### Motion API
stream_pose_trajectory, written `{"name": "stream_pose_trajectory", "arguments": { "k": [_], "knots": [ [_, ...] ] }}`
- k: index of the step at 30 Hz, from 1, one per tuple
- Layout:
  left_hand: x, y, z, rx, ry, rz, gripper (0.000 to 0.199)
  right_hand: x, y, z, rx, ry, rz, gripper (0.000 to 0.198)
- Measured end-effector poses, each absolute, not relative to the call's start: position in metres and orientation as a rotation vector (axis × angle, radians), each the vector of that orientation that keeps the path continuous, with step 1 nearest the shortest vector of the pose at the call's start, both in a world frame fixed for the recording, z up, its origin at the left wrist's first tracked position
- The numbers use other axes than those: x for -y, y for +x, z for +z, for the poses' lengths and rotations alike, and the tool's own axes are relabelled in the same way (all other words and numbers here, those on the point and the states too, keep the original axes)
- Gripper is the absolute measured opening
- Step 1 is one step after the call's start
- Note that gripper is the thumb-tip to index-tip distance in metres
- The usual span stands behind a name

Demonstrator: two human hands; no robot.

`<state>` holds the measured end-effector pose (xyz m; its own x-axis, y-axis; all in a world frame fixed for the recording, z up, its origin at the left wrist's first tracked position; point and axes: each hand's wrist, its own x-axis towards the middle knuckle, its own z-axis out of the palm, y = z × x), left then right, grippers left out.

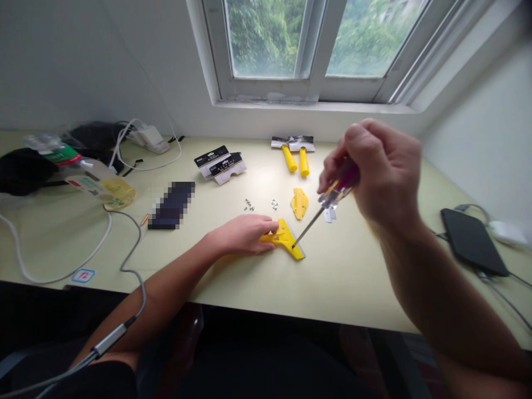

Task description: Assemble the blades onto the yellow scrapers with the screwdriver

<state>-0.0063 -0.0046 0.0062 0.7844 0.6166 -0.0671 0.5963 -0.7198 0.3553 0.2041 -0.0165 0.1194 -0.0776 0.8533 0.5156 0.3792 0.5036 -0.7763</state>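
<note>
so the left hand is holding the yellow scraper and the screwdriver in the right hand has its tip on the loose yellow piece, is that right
Not quite: the head view shows the screwdriver with its tip at the blade end of the yellow scraper, not on the loose yellow piece. The left hand does hold the scraper, and the right hand the screwdriver.

Your right hand (386, 172) hides part of the purple-and-clear plastic screwdriver (329, 199); your left hand (245, 235) covers the handle end of the yellow plastic scraper (286, 238). Beyond your left fingers (268, 225), silver metal screws (251, 208) are too tiny to count. Left of those fingers, coarse pixels mask a dark rectangular object (172, 205).
</note>
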Motion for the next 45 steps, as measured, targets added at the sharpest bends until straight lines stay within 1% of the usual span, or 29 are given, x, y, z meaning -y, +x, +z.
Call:
{"name": "stream_pose_trajectory", "arguments": {
  "k": [3,4,5,6,8,9,10,11,13,15,17,19,21,22,24,26,28,29,33,35,36,37,38,41,42,43,44,45],
  "knots": [
    [0.005,-0.007,0.006,-0.932,2.633,0.087,0.016,0.013,0.216,0.14,2.022,-1.331,0.066,0.041],
    [0.005,-0.006,0.005,-0.94,2.638,0.089,0.016,0.01,0.222,0.147,2.122,-1.375,-0.064,0.042],
    [0.005,-0.006,0.005,-0.948,2.642,0.091,0.016,0.006,0.229,0.154,2.237,-1.386,-0.12,0.04],
    [0.006,-0.006,0.005,-0.956,2.644,0.093,0.016,0.003,0.235,0.16,2.364,-1.362,-0.1,0.035],
    [0.006,-0.006,0.005,-0.967,2.64,0.1,0.015,-0.003,0.245,0.17,2.57,-1.262,0.09,0.02],
    [0.005,-0.005,0.005,-0.97,2.635,0.104,0.015,-0.005,0.248,0.173,2.615,-1.23,0.18,0.016],
    [0.005,-0.005,0.005,-0.972,2.629,0.112,0.016,-0.007,0.25,0.174,2.613,-1.241,0.211,0.017],
    [0.005,-0.005,0.005,-0.972,2.623,0.122,0.016,-0.009,0.25,0.175,2.577,-1.3,0.163,0.021],
    [0.005,-0.005,0.005,-0.97,2.616,0.14,0.016,-0.012,0.247,0.175,2.51,-1.497,-0.051,0.029],
    [0.004,-0.005,0.004,-0.964,2.611,0.154,0.016,-0.014,0.244,0.176,2.506,-1.703,-0.207,0.03],
    [0.004,-0.005,0.004,-0.957,2.604,0.155,0.018,-0.016,0.242,0.18,2.597,-1.744,-0.123,0.022],
    [0.003,-0.005,0.003,-0.962,2.598,0.156,0.019,-0.016,0.242,0.184,2.682,-1.555,0.065,0.009],
    [0.003,-0.005,0.002,-0.971,2.594,0.156,0.019,-0.014,0.243,0.186,2.693,-1.339,0.17,0.023],
    [0.003,-0.005,0.002,-0.975,2.591,0.158,0.019,-0.013,0.243,0.185,2.67,-1.291,0.167,0.024],
    [0.002,-0.006,0.002,-0.974,2.589,0.162,0.018,-0.013,0.244,0.181,2.594,-1.3,0.094,0.014],
    [0.002,-0.006,0.001,-0.971,2.589,0.167,0.018,-0.014,0.244,0.176,2.521,-1.324,0.039,0.014],
    [0.002,-0.006,0.001,-0.973,2.586,0.171,0.018,-0.013,0.243,0.171,2.462,-1.322,0.07,0.009],
    [0.002,-0.006,0.001,-0.974,2.582,0.17,0.018,-0.012,0.243,0.17,2.437,-1.308,0.145,0.007],
    [0.002,-0.005,0.002,-0.98,2.555,0.164,0.019,-0.001,0.24,0.163,2.277,-1.08,0.697,0.016],
    [0.002,-0.004,0.002,-0.978,2.546,0.161,0.02,0.001,0.238,0.159,2.156,-1.046,0.839,0.027],
    [0.002,-0.004,0.002,-0.978,2.546,0.16,0.02,0.0,0.238,0.157,2.111,-1.1,0.816,0.033],
    [0.002,-0.004,0.002,-0.979,2.548,0.158,0.02,-0.001,0.238,0.155,2.099,-1.197,0.722,0.037],
    [0.002,-0.004,0.002,-0.982,2.551,0.157,0.02,-0.004,0.239,0.154,2.115,-1.319,0.548,0.04],
    [0.002,-0.005,0.001,-0.993,2.563,0.161,0.019,-0.011,0.245,0.154,2.238,-1.651,-0.154,0.047],
    [0.001,-0.005,0.001,-0.99,2.565,0.161,0.019,-0.012,0.248,0.156,2.291,-1.706,-0.308,0.049],
    [0.001,-0.006,0.001,-0.984,2.566,0.161,0.019,-0.012,0.25,0.158,2.346,-1.719,-0.37,0.05],
    [0.001,-0.006,0.001,-0.978,2.568,0.16,0.019,-0.011,0.252,0.161,2.414,-1.676,-0.339,0.05],
    [0.001,-0.006,0.001,-0.972,2.57,0.162,0.019,-0.008,0.253,0.164,2.495,-1.579,-0.236,0.047]
  ]
}}
